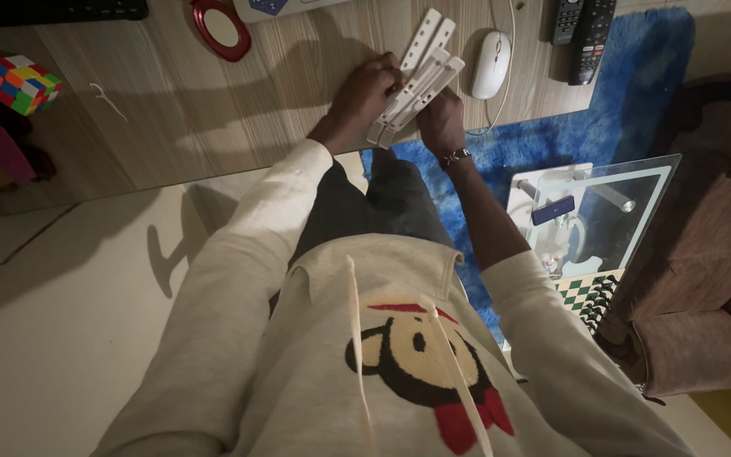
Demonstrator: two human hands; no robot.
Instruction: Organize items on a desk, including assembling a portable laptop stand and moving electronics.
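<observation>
A white folding stand made of slotted plastic bars lies slanted at the near edge of a wooden desk. My left hand grips its left side, fingers wrapped over the bars. My right hand holds its lower right end, with a beaded bracelet on that wrist. The stand's lower tips reach past the desk edge. My pale sweatshirt with a cartoon print fills the bottom of the view.
A white mouse sits just right of the stand, two black remotes farther right. A red round mirror, a keyboard and a colourful puzzle cube are on the left. A glass side table stands on a blue rug.
</observation>
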